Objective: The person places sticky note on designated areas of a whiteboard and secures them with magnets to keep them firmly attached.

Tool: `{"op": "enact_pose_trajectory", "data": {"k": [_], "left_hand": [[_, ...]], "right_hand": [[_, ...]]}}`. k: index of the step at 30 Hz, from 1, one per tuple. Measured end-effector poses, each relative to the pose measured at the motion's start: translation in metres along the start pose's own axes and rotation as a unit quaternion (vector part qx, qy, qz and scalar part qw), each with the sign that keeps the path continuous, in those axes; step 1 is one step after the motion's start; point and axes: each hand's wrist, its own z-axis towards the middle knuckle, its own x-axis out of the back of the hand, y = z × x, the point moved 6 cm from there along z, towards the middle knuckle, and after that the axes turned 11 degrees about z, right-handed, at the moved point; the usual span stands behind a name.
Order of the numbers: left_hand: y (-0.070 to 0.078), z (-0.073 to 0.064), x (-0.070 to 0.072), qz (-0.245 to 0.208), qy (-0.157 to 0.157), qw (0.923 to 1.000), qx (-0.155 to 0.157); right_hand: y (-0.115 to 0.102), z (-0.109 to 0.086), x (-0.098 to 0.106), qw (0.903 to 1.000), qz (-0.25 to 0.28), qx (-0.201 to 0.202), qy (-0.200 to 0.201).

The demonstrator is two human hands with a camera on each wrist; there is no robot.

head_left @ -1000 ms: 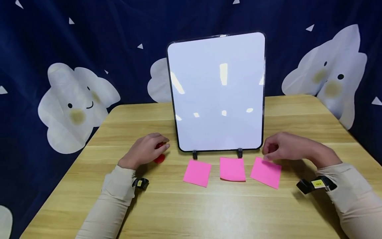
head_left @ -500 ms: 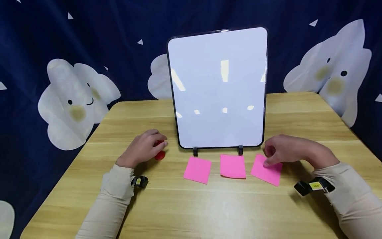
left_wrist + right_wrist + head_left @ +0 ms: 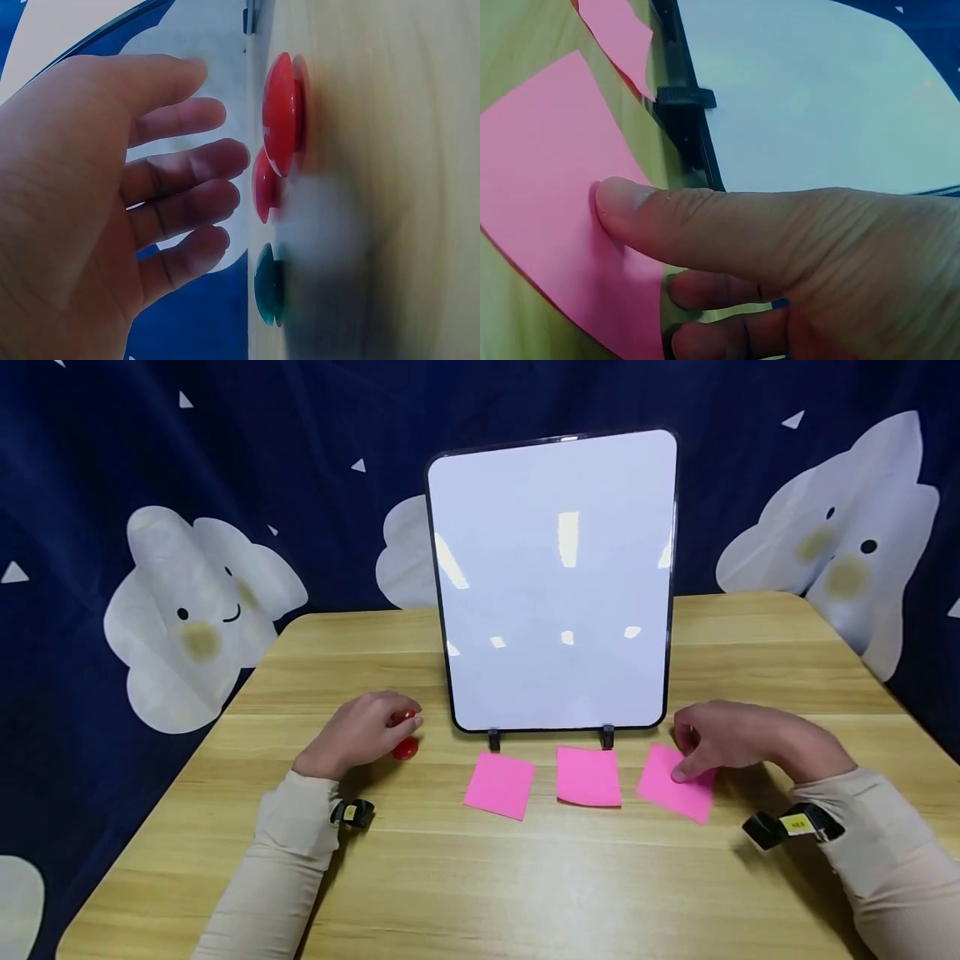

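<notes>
Above the tabletop, my left hand (image 3: 352, 735) hovers beside red round magnets (image 3: 406, 748), its fingers loosely bent and holding nothing. The left wrist view shows a larger red magnet (image 3: 279, 112), another red magnet (image 3: 262, 187) and a green magnet (image 3: 266, 285) just beyond the fingertips, apart from them. At the right, my right hand (image 3: 738, 735) grips the rightmost pink sticky note (image 3: 678, 802) by its far side. In the right wrist view, the thumb lies on top of the note (image 3: 547, 150) while bent fingers sit at its edge; the index fingertip is hidden.
A whiteboard (image 3: 555, 593) stands upright on small black feet (image 3: 608, 737) behind the notes. Two more pink notes, a left note (image 3: 500, 785) and a middle note (image 3: 588, 777), lie before it on the wooden table (image 3: 525, 885). A dark blue curtain (image 3: 330, 410) hangs behind.
My right thumb has moved from the far edge of the right note onto its surface, and the note has shifted very slightly right. My left hand stays beside the magnets.
</notes>
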Motion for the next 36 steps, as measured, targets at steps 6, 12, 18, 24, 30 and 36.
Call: {"op": "enact_pose_trajectory", "data": {"k": [6,12,18,24,30,36], "left_hand": [[0.000,0.000,-0.001,-0.004,-0.009,0.9999,0.001],[-0.001,-0.003,-0.001,-0.008,-0.019,0.9998,0.007],[-0.002,-0.004,-0.003,-0.009,-0.031,0.9995,0.005],[-0.003,-0.006,-0.002,-0.006,-0.036,0.9993,0.004],[-0.008,-0.009,-0.001,-0.004,-0.048,0.9987,0.016],[-0.008,-0.009,-0.004,-0.017,-0.062,0.9975,0.028]], "right_hand": [[0.005,0.000,0.003,1.0000,-0.002,-0.004,0.005],[0.004,-0.001,0.002,1.0000,0.009,0.004,-0.002],[0.003,-0.002,0.004,0.9996,0.022,0.018,-0.001],[0.009,-0.002,0.009,0.9996,0.020,0.017,0.002],[0.014,0.001,0.013,0.9995,0.022,0.022,0.004],[0.014,-0.004,0.013,0.9993,0.015,0.030,0.016]]}}
